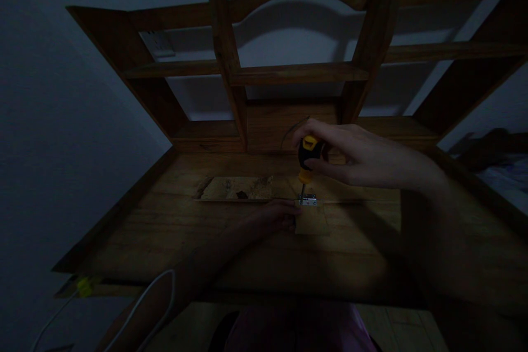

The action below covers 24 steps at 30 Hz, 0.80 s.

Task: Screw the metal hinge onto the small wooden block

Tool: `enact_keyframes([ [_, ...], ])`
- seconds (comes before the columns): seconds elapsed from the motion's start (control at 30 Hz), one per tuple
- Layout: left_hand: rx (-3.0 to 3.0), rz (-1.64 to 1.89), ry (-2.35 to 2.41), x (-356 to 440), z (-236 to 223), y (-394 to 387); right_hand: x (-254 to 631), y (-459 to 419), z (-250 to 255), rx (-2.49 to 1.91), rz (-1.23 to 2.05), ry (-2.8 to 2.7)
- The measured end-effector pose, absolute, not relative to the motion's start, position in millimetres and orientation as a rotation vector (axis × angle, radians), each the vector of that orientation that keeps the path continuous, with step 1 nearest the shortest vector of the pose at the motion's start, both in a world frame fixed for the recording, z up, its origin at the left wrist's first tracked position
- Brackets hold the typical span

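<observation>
A screwdriver [305, 177] with a yellow and black handle stands nearly upright in my right hand [350, 157], its fingers wrapped round the handle. The shaft reaches down to the left end of a small metal hinge [307, 199]. This hinge lies along the far edge of a small thin wooden board [311, 223] on the desk. My left hand [282, 215] rests low at the board's left side, its fingertips closed on the board's edge beside the hinge. The dim light hides part of the left fingers, and the screwdriver tip is too small to make out.
A rough-edged wooden piece or recess [237, 188] lies left of the hinge on the wooden desk [136, 231]. Behind rises a wooden shelf unit [299, 74] against the wall. A white cable [171, 280] with a yellow tag [84, 286] hangs near the front left.
</observation>
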<state>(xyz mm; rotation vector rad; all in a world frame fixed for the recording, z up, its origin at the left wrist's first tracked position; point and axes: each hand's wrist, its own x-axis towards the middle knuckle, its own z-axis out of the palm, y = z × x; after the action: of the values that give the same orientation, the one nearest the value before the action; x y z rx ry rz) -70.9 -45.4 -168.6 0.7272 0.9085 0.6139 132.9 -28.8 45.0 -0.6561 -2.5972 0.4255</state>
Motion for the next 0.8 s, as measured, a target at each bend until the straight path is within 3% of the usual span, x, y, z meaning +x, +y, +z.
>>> enact_keyframes([
  [0.17, 0.733, 0.601, 0.88, -71, -166, -46, 122, -28, 38, -0.679, 0.312, -2.573],
  [0.37, 0.719, 0.603, 0.876, -71, -170, -44, 115, -25, 33, -0.985, -0.126, -2.492],
  [0.63, 0.743, 0.602, 0.882, -71, -170, -45, 123, -32, 44, -0.704, 0.219, -2.584],
  [0.8, 0.738, 0.607, 0.886, -71, -168, -46, 118, -34, 40, -0.869, 0.134, -2.515],
])
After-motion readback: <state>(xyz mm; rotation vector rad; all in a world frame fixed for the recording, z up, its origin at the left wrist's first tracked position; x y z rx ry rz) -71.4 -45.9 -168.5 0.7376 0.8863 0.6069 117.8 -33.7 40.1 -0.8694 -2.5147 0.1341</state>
